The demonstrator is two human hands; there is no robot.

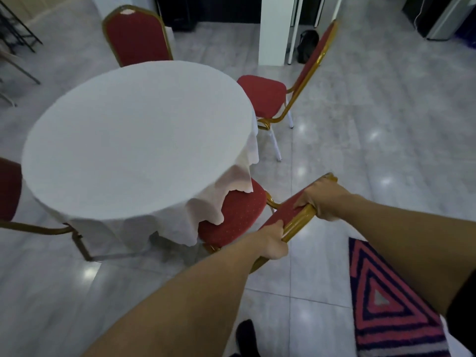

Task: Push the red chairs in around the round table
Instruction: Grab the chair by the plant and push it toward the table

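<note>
Both hands are gripping the gold top rail of the near chair (231, 217), a red padded seat dotted with small specks: left hand (270, 243) with fingers (277, 224) curled shut over the backrest, right hand (323, 199) closed likewise farther along. Ahead of the fingers its seat is sitting partly under the white cloth (206, 202) draping the round worktop (134, 140). Beyond the right hand a second chair (262, 95) is standing apart from the worktop. A third chair (136, 34) is sitting across it, a fourth (9, 189) at the far left. Behind the right hand a striped rug (391, 305) is lying.
</note>
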